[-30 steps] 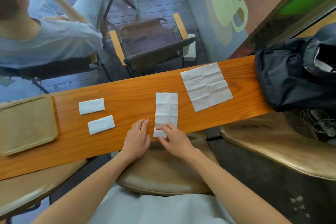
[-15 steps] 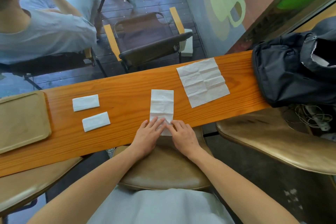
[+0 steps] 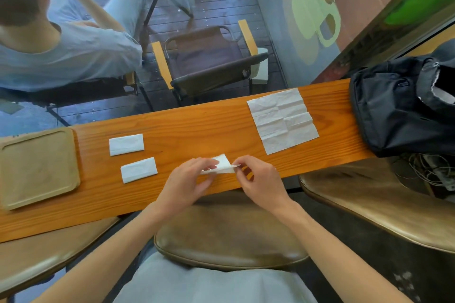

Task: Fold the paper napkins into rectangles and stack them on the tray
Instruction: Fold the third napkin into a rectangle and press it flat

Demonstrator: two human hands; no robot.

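Observation:
A white paper napkin (image 3: 224, 164) is lifted just above the wooden counter (image 3: 197, 128), folded over on itself. My left hand (image 3: 187, 182) pinches its left end and my right hand (image 3: 258, 179) pinches its right end. Two napkins folded into small rectangles lie to the left, one farther back (image 3: 126, 144) and one nearer (image 3: 139, 170). An unfolded, creased napkin (image 3: 282, 120) lies flat at the right. A brown tray (image 3: 37, 167) with nothing on it sits at the counter's left end.
A black bag (image 3: 403, 103) rests on the counter's right end. Brown stools stand below the counter's near edge, one (image 3: 229, 236) in front of me, one (image 3: 384, 202) to the right. Beyond the glass, a person (image 3: 61, 44) sits by a dark chair (image 3: 209, 61).
The long napkin strip lay flat under my fingertips; both hands have since lifted its near end and folded it over, so it is now a short piece held off the counter.

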